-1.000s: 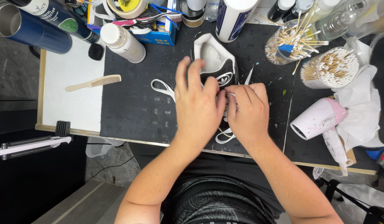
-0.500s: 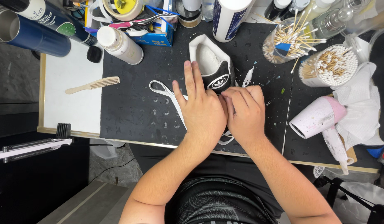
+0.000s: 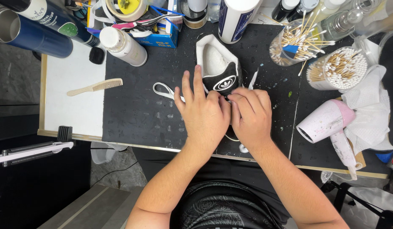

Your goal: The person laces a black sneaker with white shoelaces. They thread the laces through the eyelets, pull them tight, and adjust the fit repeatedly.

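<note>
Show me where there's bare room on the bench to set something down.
Free: the black mat between the white lace and the front edge, left of the left hand; also the white board below the wooden comb. Crowded: the back row of bottles and the swab jars and hair dryer on the right.

Wooden comb (image 3: 95,87) lies on white board (image 3: 73,106) at left, w/ blue cans (image 3: 33,27) and a white bottle (image 3: 123,46) above it. Two cups of cotton swabs (image 3: 337,68) stand top right. Pink-white hair dryer (image 3: 328,125) rests by crumpled paper towel (image 3: 370,114) on black mat (image 3: 141,114).
</note>
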